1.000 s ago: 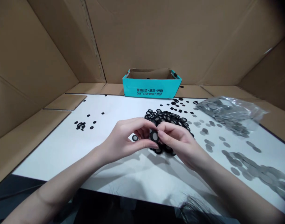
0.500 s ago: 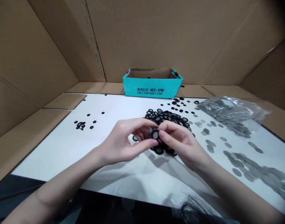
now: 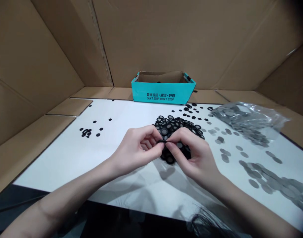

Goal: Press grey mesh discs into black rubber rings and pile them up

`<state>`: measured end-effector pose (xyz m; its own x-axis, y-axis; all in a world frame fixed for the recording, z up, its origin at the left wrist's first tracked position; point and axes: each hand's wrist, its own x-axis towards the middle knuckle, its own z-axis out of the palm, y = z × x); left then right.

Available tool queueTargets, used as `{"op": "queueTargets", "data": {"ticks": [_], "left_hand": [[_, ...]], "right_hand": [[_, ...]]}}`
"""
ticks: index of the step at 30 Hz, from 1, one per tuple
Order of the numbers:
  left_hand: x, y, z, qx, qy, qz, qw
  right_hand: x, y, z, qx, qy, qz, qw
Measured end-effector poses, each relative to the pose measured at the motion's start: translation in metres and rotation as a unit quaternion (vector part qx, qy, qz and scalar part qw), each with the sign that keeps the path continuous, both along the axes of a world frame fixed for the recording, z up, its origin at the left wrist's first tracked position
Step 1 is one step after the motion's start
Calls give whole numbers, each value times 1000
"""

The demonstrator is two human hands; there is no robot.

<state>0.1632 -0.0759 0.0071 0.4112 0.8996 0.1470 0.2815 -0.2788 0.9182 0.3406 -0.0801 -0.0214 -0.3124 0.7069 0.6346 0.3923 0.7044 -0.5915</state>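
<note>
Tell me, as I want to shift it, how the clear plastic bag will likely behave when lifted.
The clear plastic bag will probably sag, as its film looks thin and creased. The grey discs inside lie loose and overlapping, so they may slide toward the lowest part. No seal can be made out, so some might spill.

Brown cardboard walls (image 3: 176, 39) enclosed the far side and both flanks of a white worktop (image 3: 126, 115). Left of centre, a vertical seam (image 3: 101, 43) with a ragged edge ran down the cardboard. Flat cardboard strips (image 3: 59, 107) bordered the worktop at left and along the back; a dark line marked the left edge. Dark space below the near edge, details unclear. Light soft, shadows diffuse on the white surface; upper right corner blackened.
</note>
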Motion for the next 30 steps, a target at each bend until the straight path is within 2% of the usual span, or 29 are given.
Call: {"op": "queueTargets", "data": {"ticks": [4,7,10,13,16,18,21,24,30], "left_hand": [[2,-1,0,4,-5,9,1000],[2,-1,-1,28,0,7,1000],[0,0,-3,80,-1,-3,997],[-1,2,-4,143,-8,-28,989],[-2,2,-4,210,0,-45,977],[-2,2,-4,243,9,-43,969],[-2,1,-3,267,26,-34,963],[-3,-1,-2,276,43,-30,960],[-5,1,-4,302,43,-58,950]], "right_hand": [[-1,-1,0,47,-11,-16,999],[-1,-1,1,14,9,-12,1000],[1,-1,2,-129,74,14,989],[3,1,2,-287,158,78,942],[3,2,2,-381,207,138,891],[3,2,2,-417,221,155,868],[2,2,3,-445,223,165,852],[2,3,3,-452,211,169,850],[2,4,4,-458,229,201,835]]}}
